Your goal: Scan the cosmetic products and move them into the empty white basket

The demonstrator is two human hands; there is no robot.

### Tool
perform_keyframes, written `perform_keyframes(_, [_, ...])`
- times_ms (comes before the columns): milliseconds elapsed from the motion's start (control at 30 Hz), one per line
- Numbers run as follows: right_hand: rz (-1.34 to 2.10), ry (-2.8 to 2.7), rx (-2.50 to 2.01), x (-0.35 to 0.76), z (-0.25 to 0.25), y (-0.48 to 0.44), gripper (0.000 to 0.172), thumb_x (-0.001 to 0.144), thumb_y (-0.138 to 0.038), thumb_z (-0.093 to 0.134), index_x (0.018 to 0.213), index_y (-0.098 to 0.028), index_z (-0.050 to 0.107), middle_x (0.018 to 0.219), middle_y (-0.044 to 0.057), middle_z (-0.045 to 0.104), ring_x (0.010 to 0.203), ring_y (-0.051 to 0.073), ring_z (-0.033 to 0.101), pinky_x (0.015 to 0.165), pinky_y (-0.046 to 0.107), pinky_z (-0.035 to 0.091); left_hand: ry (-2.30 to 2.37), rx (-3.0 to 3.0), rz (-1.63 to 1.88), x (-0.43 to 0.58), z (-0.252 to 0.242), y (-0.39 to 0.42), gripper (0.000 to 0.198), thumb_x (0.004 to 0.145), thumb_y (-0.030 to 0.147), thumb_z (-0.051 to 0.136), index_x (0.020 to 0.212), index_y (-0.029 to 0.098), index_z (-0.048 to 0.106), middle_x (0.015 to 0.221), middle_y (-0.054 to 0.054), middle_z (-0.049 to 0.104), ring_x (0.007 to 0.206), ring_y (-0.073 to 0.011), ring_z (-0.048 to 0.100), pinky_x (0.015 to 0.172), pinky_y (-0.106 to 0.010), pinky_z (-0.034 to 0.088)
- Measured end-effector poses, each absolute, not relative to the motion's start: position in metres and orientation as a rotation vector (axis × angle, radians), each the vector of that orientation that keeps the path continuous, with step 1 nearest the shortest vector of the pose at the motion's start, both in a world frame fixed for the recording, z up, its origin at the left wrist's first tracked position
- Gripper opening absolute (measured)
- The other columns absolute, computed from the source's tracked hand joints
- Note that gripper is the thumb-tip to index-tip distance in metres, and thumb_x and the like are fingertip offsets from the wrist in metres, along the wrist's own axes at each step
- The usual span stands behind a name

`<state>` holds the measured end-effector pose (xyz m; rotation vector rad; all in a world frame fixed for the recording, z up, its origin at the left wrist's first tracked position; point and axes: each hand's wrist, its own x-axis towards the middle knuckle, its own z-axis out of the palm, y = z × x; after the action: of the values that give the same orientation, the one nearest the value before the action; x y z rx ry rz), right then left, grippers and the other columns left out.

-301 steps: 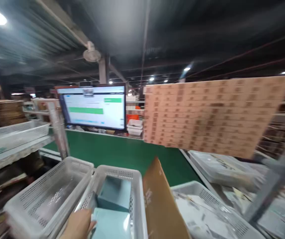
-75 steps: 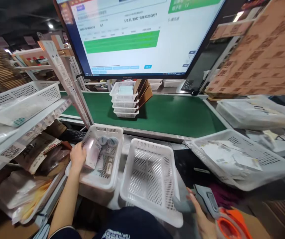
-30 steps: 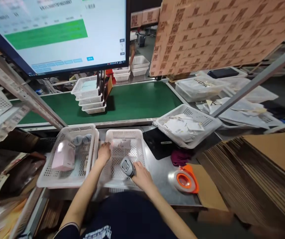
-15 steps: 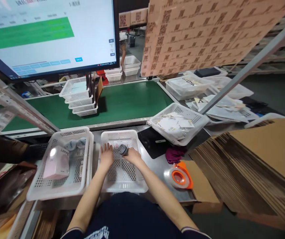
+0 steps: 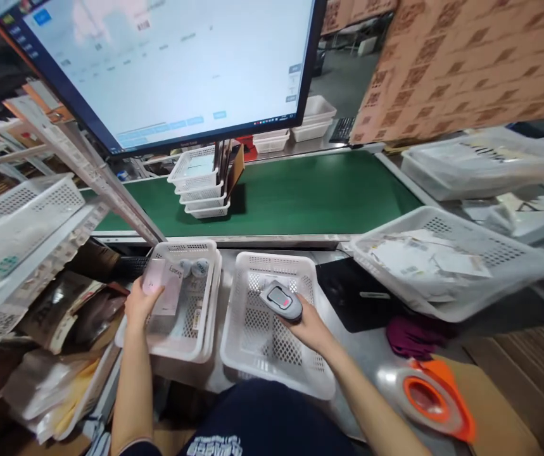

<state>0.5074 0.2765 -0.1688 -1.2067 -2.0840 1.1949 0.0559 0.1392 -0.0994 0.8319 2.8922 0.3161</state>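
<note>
My left hand [image 5: 139, 303] grips a pink box [image 5: 163, 286] and holds it over the left white basket [image 5: 205, 329], which also holds two round lidded items [image 5: 194, 267] and small packets. My right hand [image 5: 308, 326] is closed on a grey barcode scanner [image 5: 281, 300] above the middle white basket [image 5: 272, 373]; a slip of paper lies at that basket's far end.
A large monitor [image 5: 171, 69] hangs over a green conveyor belt [image 5: 309, 196] carrying a stack of white baskets [image 5: 199, 183]. A basket of paper slips [image 5: 442, 266] sits right. An orange tape dispenser [image 5: 426, 399] lies near right. Shelves with bagged goods [image 5: 19, 228] stand left.
My left hand has left the middle basket and taken hold of the pink box in the left basket. The scanner has drawn back a little. The screen's green bar is gone.
</note>
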Motion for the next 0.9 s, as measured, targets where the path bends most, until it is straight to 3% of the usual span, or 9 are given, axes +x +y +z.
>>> perform_keyframes(100, [1.185, -2.054, -0.966, 0.494, -0.131, 0.269, 0.029, 0.077, -0.027, 0.070, 0.104, -0.020, 0.065, 0.105, 0.008, 0.070, 0.096, 0.026, 0.069, 0.085, 0.037, 0.056, 2.751, 1.242, 0.811, 0.080, -0.095, 0.158, 0.079, 0.091, 0.057, 0.073, 0.156, 0.019, 0.050, 0.152, -0.017, 0.068, 0.135, -0.0331, 0.069, 0.113, -0.045, 0.057])
perform_keyframes(167, [1.163, -2.028, -0.919, 0.495, -0.109, 0.265, 0.025, 0.078, -0.026, 0.071, 0.102, -0.021, 0.063, 0.101, 0.006, 0.068, 0.091, 0.025, 0.068, 0.080, 0.036, 0.055, 2.524, 1.795, 1.053, 0.107, -0.096, 0.176, 0.076, 0.088, 0.051, 0.078, 0.153, 0.019, 0.054, 0.148, -0.016, 0.070, 0.132, -0.0336, 0.070, 0.114, -0.048, 0.055])
perform_keyframes(233, [1.153, -1.993, -0.932, 0.505, -0.093, 0.265, 0.026, 0.081, -0.029, 0.074, 0.103, -0.021, 0.064, 0.104, 0.007, 0.069, 0.094, 0.026, 0.070, 0.081, 0.037, 0.057, 2.297, 2.408, 1.042, 0.140, -0.102, 0.195, 0.061, 0.093, 0.036, 0.076, 0.150, 0.023, 0.060, 0.147, -0.015, 0.072, 0.134, -0.0333, 0.069, 0.124, -0.052, 0.044])
perform_keyframes(333, [1.137, -1.970, -1.019, 0.535, -0.080, 0.274, 0.032, 0.084, -0.037, 0.079, 0.109, -0.021, 0.068, 0.110, 0.010, 0.074, 0.102, 0.029, 0.072, 0.091, 0.042, 0.059, 1.972, 3.104, 0.903, 0.182, -0.118, 0.218, 0.049, 0.099, 0.012, 0.066, 0.144, 0.032, 0.068, 0.146, -0.007, 0.075, 0.136, -0.0260, 0.069, 0.132, -0.046, 0.026])
perform_keyframes(433, [1.135, -1.938, -1.165, 0.568, -0.075, 0.288, 0.040, 0.080, -0.035, 0.083, 0.116, -0.020, 0.074, 0.116, 0.011, 0.080, 0.108, 0.032, 0.074, 0.098, 0.046, 0.059, 1.651, 3.424, 0.833, 0.203, -0.140, 0.233, 0.049, 0.102, 0.010, 0.066, 0.142, 0.038, 0.070, 0.146, -0.002, 0.075, 0.133, -0.0205, 0.071, 0.130, -0.038, 0.023])
perform_keyframes(600, [1.257, -1.842, -1.397, 0.601, -0.074, 0.311, 0.041, 0.074, -0.030, 0.085, 0.113, -0.017, 0.082, 0.116, 0.012, 0.084, 0.112, 0.037, 0.076, 0.105, 0.052, 0.059, 1.286, 3.316, 0.681, 0.220, -0.172, 0.255, 0.065, 0.102, 0.005, 0.062, 0.154, 0.044, 0.063, 0.150, 0.000, 0.072, 0.136, -0.0172, 0.069, 0.120, -0.032, 0.036])
perform_keyframes(700, [1.232, -1.838, -1.395, 0.610, -0.081, 0.313, 0.048, 0.072, -0.035, 0.082, 0.116, -0.015, 0.082, 0.118, 0.014, 0.083, 0.114, 0.038, 0.076, 0.108, 0.054, 0.057, 1.400, 3.073, 0.393, 0.247, -0.187, 0.264, 0.068, 0.102, 0.002, 0.054, 0.159, 0.040, 0.059, 0.158, -0.003, 0.067, 0.146, -0.0198, 0.063, 0.122, -0.036, 0.041])
perform_keyframes(833, [1.317, -1.779, -1.475, 0.624, -0.103, 0.305, 0.064, 0.071, -0.056, 0.080, 0.116, -0.012, 0.081, 0.084, 0.010, 0.080, 0.071, 0.027, 0.069, 0.071, 0.042, 0.060, 1.686, 2.471, 0.222, 0.272, -0.193, 0.280, 0.066, 0.090, 0.011, 0.073, 0.154, 0.024, 0.064, 0.165, -0.015, 0.059, 0.155, -0.0330, 0.052, 0.135, -0.055, 0.030])
perform_keyframes(900, [1.340, -1.760, -1.542, 0.633, -0.115, 0.300, 0.070, 0.067, -0.062, 0.080, 0.113, -0.010, 0.081, 0.070, 0.007, 0.074, 0.056, 0.022, 0.057, 0.058, 0.038, 0.054, 1.766, 2.257, 0.305, 0.257, -0.187, 0.290, 0.062, 0.084, 0.017, 0.082, 0.144, 0.025, 0.070, 0.160, -0.011, 0.064, 0.150, -0.0321, 0.056, 0.136, -0.051, 0.029])
